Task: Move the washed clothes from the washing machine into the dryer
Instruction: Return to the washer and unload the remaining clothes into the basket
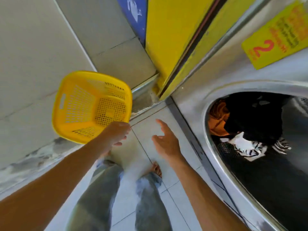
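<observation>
Yellow basket (pixel 90 106) in L grip (pixel 116 133)

We see the yellow perforated plastic laundry basket (pixel 90 106) at the left, our left hand (pixel 116 133) at its near rim, and the steel front-loading machine (pixel 216 77) at the right. Inside its round drum opening (pixel 260 139) lies a heap of black, orange and striped clothes (pixel 246 120). Our right hand (pixel 166 140) hangs between basket and machine, over the pale tiled floor (pixel 150 124).
</observation>
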